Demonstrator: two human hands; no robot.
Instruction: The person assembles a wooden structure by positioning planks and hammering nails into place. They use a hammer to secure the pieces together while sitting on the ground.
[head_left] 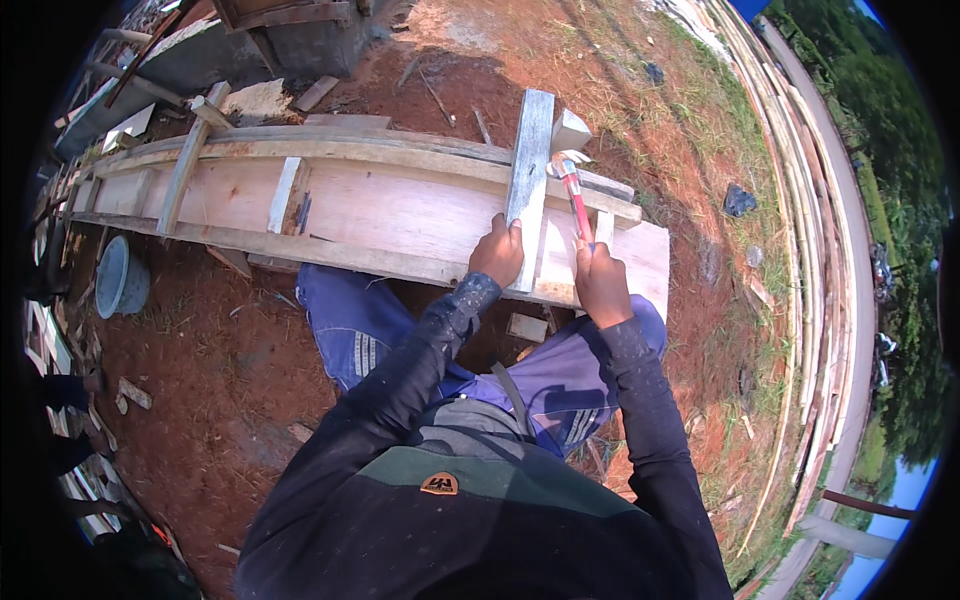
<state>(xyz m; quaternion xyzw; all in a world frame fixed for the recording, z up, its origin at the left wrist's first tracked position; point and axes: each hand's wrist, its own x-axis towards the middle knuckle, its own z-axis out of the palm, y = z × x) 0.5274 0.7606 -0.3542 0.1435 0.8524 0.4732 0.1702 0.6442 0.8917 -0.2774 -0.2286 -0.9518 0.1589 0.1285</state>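
A long wooden panel (400, 205) framed with timber strips lies across in front of me, above my knees. My left hand (498, 252) grips the lower part of a grey wooden batten (530, 150), which crosses the panel and sticks out past its far side. In my right hand (602, 283) is a hammer (575, 195) with a red handle. Its head is at the far strip, just right of the batten and close to a wood block (570, 132). Whether the hammer head touches the wood I cannot tell.
More crosspieces (185, 175) span the panel further left. A bluish bucket (122, 277) stands on the red soil at left. Long poles (815, 250) lie along the road on the right. Part of a person (70, 420) shows at the left edge.
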